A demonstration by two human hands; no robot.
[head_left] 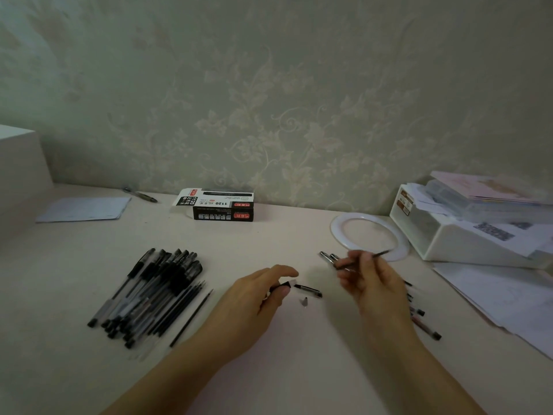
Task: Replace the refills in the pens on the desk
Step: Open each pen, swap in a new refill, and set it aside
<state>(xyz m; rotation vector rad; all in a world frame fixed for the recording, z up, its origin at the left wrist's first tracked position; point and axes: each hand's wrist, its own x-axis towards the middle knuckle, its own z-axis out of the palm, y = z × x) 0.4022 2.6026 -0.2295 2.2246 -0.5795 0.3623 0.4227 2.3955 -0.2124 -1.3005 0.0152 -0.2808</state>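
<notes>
My left hand (257,295) grips a clear pen barrel (284,285) near the desk's middle; most of the barrel is hidden in the palm. Just right of it lie a black pen cap (309,290) and a small loose tip piece (304,301) on the desk. My right hand (371,283) is raised and blurred, pinching a thin black refill (380,253) that points up and right. A heap of several black gel pens and refills (155,292) lies at the left. One loose refill (191,317) rests beside the heap.
A black pen box (223,209) stands open at the back. A white ring (369,236) and a white tray of papers (466,238) sit at the right. More pens (425,326) lie behind my right wrist, two pen parts (327,257) above it. Paper sheet (83,208) far left.
</notes>
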